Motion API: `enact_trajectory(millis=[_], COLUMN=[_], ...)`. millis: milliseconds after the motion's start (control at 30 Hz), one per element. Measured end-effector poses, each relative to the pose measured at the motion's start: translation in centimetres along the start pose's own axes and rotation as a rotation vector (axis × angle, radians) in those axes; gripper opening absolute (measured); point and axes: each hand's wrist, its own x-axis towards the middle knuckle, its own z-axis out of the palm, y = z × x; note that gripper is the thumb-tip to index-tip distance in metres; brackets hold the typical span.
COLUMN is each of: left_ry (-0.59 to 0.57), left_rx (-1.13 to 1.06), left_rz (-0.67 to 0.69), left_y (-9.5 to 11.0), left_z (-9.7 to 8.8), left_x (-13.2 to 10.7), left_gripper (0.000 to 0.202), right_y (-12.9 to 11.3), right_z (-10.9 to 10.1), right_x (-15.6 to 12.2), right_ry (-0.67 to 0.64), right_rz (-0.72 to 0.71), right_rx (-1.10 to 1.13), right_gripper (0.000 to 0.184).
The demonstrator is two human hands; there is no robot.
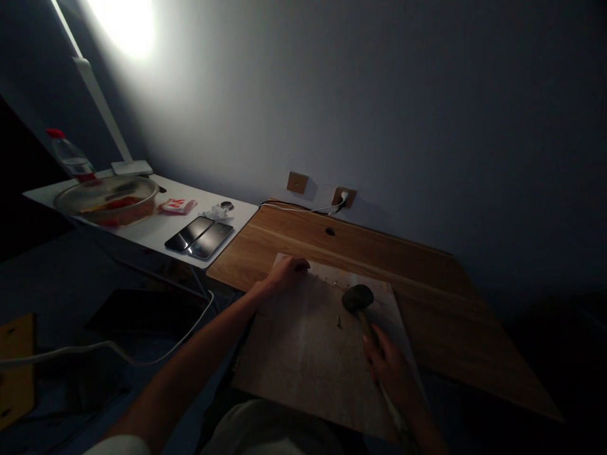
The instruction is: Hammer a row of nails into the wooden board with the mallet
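Note:
A pale wooden board point(303, 354) lies on a brown wooden desk point(427, 297), overhanging its near edge. My left hand point(286, 272) rests with curled fingers on the board's far left corner, pressing on it. My right hand point(391, 366) is closed round the wooden handle of a black-headed mallet point(358, 298), whose head rests on the board near its far edge. A small nail or screw point(339, 321) lies on the board just left of the mallet head. A short row of nails point(332, 283) stands along the far edge.
A white side table point(152, 230) at the left holds a glass bowl point(107, 199), a red-capped bottle point(69, 155), two dark phones point(199, 237), a red packet point(176, 205) and a lamp base point(131, 167). A white cable point(118, 347) trails below. Wall sockets point(344, 197) sit behind the desk.

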Motion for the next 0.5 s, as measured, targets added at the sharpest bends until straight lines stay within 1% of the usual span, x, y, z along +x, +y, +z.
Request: enact_trajectory(millis=[67,167,233,333,400,433,500], left_ry=[-0.025,-0.038,-0.032,-0.009,0.006,0.013,0.018], left_rx=[0.032,0.106,0.122,0.093,0.059,0.041,0.001], left_rz=[0.056,0.153,0.182,0.177,0.144,0.119,0.064], left_y=[0.1,0.4,0.6,0.6,0.6,0.5,0.4], left_z=[0.2,0.3,0.4,0.5,0.6,0.7,0.8], left_x=[-0.1,-0.3,-0.6,-0.8,-0.9,-0.9,-0.9], left_gripper=[0.023,0.024,0.023,0.019,0.019,0.021,0.031], right_y=[-0.1,-0.4,-0.8,-1.8,-2.9,-3.6,-5.1], right_z=[0.0,0.0,0.1,0.7,1.5,1.9,2.9], right_x=[-0.1,-0.2,-0.3,0.0,0.6,0.9,1.7], right_ry=[0.015,0.004,-0.004,-0.002,-0.027,-0.048,-0.087], right_rz=[-0.021,-0.02,-0.012,-0.042,-0.089,-0.113,-0.153], right_rx=[0.009,0.025,0.031,0.047,0.052,0.049,0.028], right_gripper=[0.069,0.072,0.075,0.075,0.07,0.068,0.064])
